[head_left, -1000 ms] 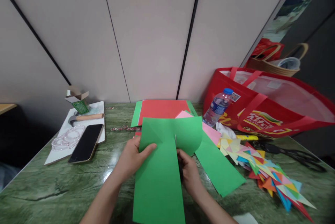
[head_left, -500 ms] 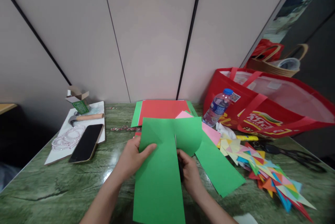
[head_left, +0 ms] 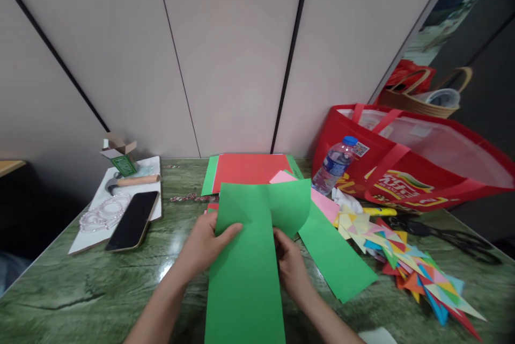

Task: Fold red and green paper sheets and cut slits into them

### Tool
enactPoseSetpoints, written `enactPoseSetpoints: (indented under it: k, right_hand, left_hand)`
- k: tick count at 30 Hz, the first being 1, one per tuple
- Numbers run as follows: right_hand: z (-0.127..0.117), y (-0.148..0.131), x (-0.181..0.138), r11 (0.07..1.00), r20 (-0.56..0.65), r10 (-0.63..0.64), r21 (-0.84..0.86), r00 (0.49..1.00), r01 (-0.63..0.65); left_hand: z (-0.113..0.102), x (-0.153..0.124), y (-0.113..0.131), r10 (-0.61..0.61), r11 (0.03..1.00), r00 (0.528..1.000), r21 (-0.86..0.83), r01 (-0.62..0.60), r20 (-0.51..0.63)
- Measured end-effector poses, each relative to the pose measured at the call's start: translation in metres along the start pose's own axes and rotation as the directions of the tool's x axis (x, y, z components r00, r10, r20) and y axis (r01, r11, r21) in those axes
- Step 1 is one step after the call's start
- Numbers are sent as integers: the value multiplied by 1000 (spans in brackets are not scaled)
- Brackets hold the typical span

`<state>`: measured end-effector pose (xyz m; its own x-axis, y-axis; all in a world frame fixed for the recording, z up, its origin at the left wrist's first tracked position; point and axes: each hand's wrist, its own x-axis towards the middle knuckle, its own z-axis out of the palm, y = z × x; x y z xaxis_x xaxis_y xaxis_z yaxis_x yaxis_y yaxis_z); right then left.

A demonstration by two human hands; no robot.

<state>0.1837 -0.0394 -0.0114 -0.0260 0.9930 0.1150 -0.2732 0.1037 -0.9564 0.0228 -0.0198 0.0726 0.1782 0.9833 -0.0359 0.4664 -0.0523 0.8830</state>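
My left hand (head_left: 206,247) grips the left edge of a green paper sheet (head_left: 246,279), thumb flat on the front and fingers behind. The sheet is held up over the table, cut partway down from its top edge. To the right of the cut, a green flap (head_left: 290,207) curls outward. At the cut's lower end my right hand (head_left: 290,263) is closed, partly behind the sheet's right edge. The scissors in it are almost wholly hidden by paper and fingers now. Beneath the flap, a green paper strip (head_left: 338,263) slants across the table.
Red paper (head_left: 253,167) lies at the back. To the right stand a water bottle (head_left: 335,164) and a red bag (head_left: 402,156), with colourful paper scraps (head_left: 418,269) and black scissors (head_left: 446,234). A phone (head_left: 133,220), hammer (head_left: 134,180) and small box (head_left: 123,160) are left.
The scissor blade that showed in the cut has dropped out of sight behind the paper. The sheet's top has shifted slightly; both hands keep nearly the same place.
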Motion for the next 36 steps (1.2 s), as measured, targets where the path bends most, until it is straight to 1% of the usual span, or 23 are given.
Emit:
enactPoseSetpoints:
  k: [4, 8, 13, 16, 28, 36]
  right_hand:
    - [0, -2, 0, 999, -2, -27, -32, 1000, 27]
    - [-3, -1, 0, 996, -13, -49, -80, 999, 48]
    - [-4, -2, 0, 999, -21, -43, -13, 999, 43]
    - [-3, -3, 0, 999, -8, -35, -2, 999, 35]
    - [-2, -3, 0, 999, -17, -33, -34, 999, 32]
    - [-3, 2, 1, 997, -27, -51, -55, 998, 50]
  left_hand:
    - [0, 0, 1, -10, 999, 998, -32, 12, 66]
    - [-1, -1, 0, -6, 999, 996, -51, 10, 87]
    - [-1, -2, 0, -22, 997, 993, -68, 30, 119]
    - [-1, -3, -1, -16, 997, 993, -68, 24, 121]
    - [-2, -3, 1, -7, 998, 994, -60, 14, 113]
    - [-1, -3, 3, -23, 997, 993, -70, 31, 120]
